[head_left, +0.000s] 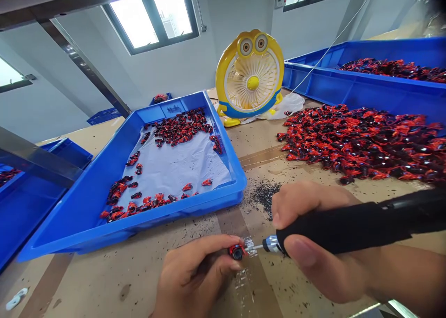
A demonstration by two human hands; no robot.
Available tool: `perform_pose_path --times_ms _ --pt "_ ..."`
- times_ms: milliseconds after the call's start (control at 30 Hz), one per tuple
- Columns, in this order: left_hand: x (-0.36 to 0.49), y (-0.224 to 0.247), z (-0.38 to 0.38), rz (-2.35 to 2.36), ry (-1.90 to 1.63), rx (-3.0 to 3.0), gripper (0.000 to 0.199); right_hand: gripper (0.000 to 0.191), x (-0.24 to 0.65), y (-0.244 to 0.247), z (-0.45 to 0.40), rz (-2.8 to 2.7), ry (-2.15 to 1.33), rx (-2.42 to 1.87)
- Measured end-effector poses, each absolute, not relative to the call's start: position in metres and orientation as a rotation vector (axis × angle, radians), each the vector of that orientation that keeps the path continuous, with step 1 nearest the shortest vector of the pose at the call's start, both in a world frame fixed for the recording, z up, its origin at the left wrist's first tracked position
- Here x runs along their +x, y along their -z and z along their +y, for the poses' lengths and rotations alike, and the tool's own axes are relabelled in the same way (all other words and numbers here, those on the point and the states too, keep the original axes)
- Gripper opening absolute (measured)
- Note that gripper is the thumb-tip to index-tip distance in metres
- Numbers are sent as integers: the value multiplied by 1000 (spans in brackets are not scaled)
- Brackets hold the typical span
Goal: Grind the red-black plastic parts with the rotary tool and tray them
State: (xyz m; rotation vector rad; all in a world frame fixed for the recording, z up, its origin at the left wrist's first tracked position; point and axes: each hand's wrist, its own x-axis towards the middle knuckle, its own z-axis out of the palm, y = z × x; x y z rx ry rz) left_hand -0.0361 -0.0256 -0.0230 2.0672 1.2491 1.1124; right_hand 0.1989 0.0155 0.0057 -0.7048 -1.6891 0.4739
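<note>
Blue plastic tray (160, 218), nine o'clock, holds red-and-black parts (179, 127). Left hand (193, 271), seven o'clock: pinching one red-and-black piece (237, 252) at six o'clock. Right hand (336, 269), four o'clock: wrapped around black-sleeved driver (334, 227), bit (256, 248) against that piece.

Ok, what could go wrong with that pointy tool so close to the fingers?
The thin silver metal tip of the long black cylindrical tool sits right by the left hand, so a slip might poke a finger. Only a pinching grip holds the small shiny red-and-black part, so it could twist loose. Loose black crumbs lie nearby and might stick to it.
</note>
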Motion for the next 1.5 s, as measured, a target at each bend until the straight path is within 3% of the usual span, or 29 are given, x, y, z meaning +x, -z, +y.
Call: perform_pose_path --times_ms 333,800,1033,1267,1500 --pt "-35 22 -24 1237 -1084 2028 18 14 199 -11 16 -1689 -493 -685" --pt "-30 20 -26 1238 -1144 2146 15 23 206 1 9 -1927 -598 -741" --pt "-25 15 -21 1192 -1156 2244 4 10 193 5 9 -1892 -572 -721" --pt "-25 14 -19 1208 -1136 2292 22 6 194 7 12 -1873 -563 -728" --pt "-26 12 -20 1236 -1132 2285 18 10 200 2 13 -1901 -612 -746"
